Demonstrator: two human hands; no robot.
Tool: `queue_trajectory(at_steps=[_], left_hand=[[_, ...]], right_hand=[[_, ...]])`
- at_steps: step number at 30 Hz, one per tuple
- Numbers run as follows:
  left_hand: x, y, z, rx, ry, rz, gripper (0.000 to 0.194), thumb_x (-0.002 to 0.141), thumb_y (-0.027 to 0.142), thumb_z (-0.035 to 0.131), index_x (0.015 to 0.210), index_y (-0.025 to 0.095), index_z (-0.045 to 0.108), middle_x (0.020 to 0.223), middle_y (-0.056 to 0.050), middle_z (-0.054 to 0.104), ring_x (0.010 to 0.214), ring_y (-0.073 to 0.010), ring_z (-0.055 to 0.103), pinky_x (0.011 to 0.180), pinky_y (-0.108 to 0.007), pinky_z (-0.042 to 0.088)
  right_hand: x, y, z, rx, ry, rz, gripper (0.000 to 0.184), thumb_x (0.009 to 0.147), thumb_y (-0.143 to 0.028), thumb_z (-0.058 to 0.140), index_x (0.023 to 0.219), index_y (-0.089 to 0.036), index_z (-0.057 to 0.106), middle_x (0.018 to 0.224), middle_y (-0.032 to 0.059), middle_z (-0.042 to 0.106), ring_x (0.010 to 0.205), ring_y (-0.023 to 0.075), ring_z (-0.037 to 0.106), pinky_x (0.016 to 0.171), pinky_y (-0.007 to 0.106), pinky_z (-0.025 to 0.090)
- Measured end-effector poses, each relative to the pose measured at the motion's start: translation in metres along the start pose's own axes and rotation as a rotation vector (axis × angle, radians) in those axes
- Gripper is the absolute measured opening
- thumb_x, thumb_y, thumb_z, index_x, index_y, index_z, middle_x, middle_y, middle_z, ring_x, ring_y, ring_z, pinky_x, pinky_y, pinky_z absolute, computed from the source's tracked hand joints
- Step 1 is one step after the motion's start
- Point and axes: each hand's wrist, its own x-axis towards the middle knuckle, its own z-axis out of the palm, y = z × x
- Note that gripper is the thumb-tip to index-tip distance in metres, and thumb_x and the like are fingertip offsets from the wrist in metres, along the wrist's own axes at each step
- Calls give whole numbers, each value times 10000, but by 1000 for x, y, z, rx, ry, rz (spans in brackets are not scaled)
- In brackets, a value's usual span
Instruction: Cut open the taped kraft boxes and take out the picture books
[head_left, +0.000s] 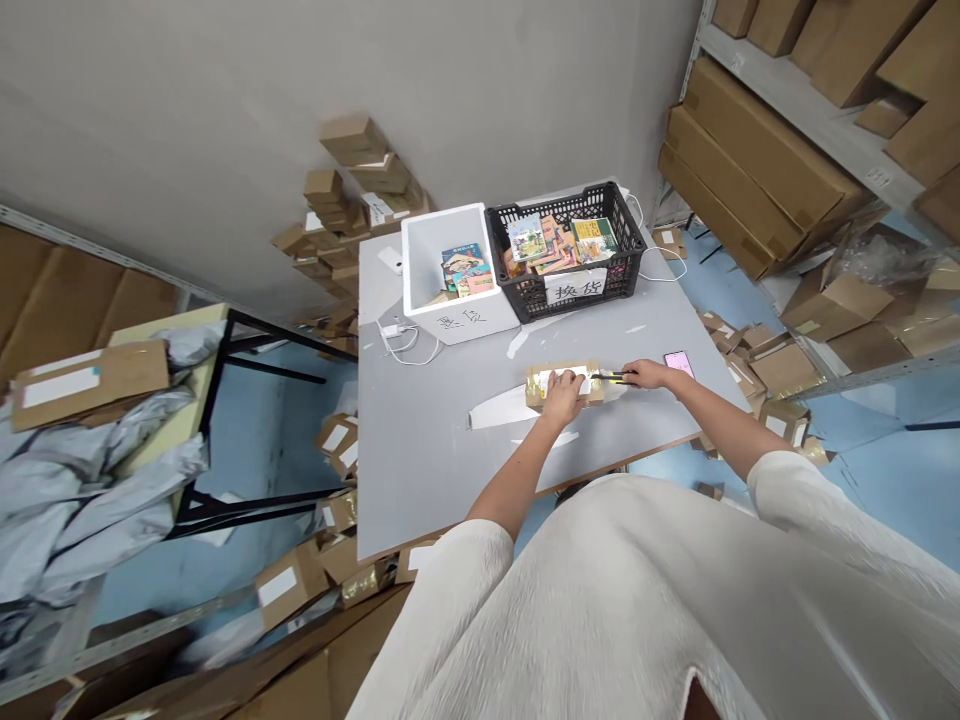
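A small cardboard box wrapped in shiny tape, with a white label, lies on the grey table. My left hand holds it down from above, fingers bent over its top and near side. In my right hand is a black and yellow utility knife, fingers closed round its handle. Its front end points left and meets the right part of the box; whether the blade is in the tape is too small to tell. Under the box's left side a white paper strip sticks out.
Behind the box stand a white foam box and a black plastic crate, both with books inside. A phone lies beyond my right hand. White cables trail on the table. Cardboard parcels crowd the floor around.
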Motion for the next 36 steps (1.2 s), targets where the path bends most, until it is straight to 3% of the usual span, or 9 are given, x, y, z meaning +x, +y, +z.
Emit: queue_trajectory(at_steps=[3,8,13,17,24,31,36], left_hand=[[1,0,1,0,1,-2,506,939,334,776,1401,259,584,1402,-118,594,1256,-304,664,1367,-583,204],[1,0,-1,-20,-2,2,553,934,345,779,1438,245,576,1413,-132,586,1326,-321,628,1362,-565,224],[-3,0,-7,-90,15,-8,689,985,379,682,1627,271,456,1470,-144,570,1355,-337,611,1272,-516,386],[-1,3,-11,-105,60,-43,633,1069,302,490,1692,245,390,1594,-175,511,1349,-333,625,1206,-491,440],[12,-3,-20,-74,104,-133,582,1043,166,430,1615,251,505,1626,-145,535,1463,-339,531,1215,-489,414],[20,-14,-16,-65,60,-120,529,1010,188,510,1529,275,564,1600,-127,561,1510,-321,479,1281,-519,354],[21,-18,-12,-59,51,-67,547,993,197,530,1537,248,556,1613,-148,551,1540,-322,456,1334,-534,280]], right_hand=[[-12,8,1,123,-77,22,352,924,-584,720,872,-237,755,733,30,736,661,191,657,651,296,498],[-26,12,6,226,-76,43,389,866,-620,790,840,-236,740,695,21,727,642,185,683,609,281,519],[-33,12,13,362,40,85,391,945,-608,731,916,-218,709,861,50,798,727,197,741,603,264,531],[-37,7,20,428,139,71,367,976,-578,713,994,-212,700,926,59,815,764,198,737,611,253,528],[-43,-6,30,285,282,-18,379,1078,-508,470,1030,-229,721,908,30,785,841,204,694,766,284,537],[-46,-14,37,126,373,-94,292,986,-371,678,1234,-264,790,1254,82,791,1145,289,706,1052,399,537],[-48,-12,42,-41,346,-76,358,978,-316,707,1324,-254,774,1281,112,755,1141,296,710,1059,395,537]])
